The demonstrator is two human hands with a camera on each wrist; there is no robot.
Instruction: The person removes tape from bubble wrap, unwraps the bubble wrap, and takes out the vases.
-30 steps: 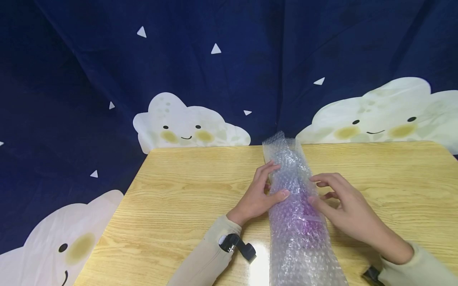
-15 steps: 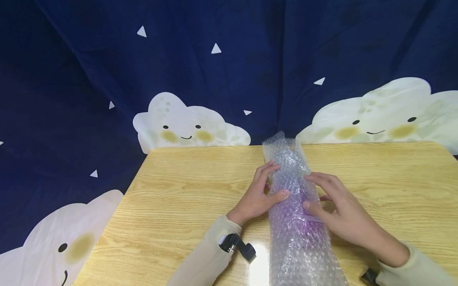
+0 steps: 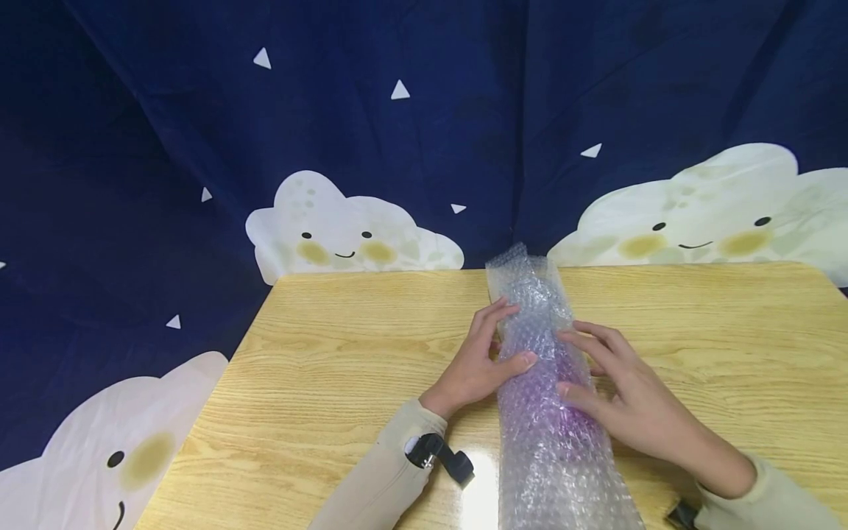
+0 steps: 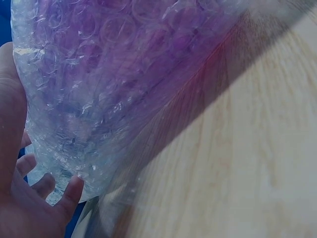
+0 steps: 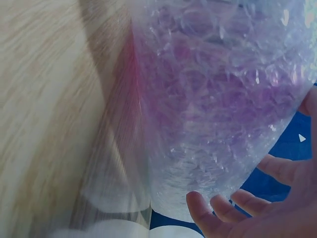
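Observation:
A long bubble-wrapped package point(image 3: 546, 471) lies lengthwise on the table, something purple showing blurred through the clear wrap; its kind is hidden. My left hand point(image 3: 472, 370) holds the package's left side, thumb on top and fingers along the far part. In the left wrist view the fingertips of this hand point(image 4: 42, 198) lie against the wrap point(image 4: 99, 79). From the other side my right hand point(image 3: 636, 401) rests its thumb and spread fingertips on the package's right edge. The right wrist view shows the fingers of that hand point(image 5: 247, 208) loosely bent beside the wrap point(image 5: 213, 99).
The light wooden table point(image 3: 351, 346) extends to both sides of the package. Behind it hangs a dark blue curtain point(image 3: 424, 147) printed with smiling clouds and white triangles. The package's far end reaches the table's back edge. A black wrist mount point(image 3: 440, 456) sits on the left sleeve.
My right hand has moved slightly left onto the package, its thumb lower and fingers more spread. A pale strip near the thumb no longer shows. The left hand and package stay put.

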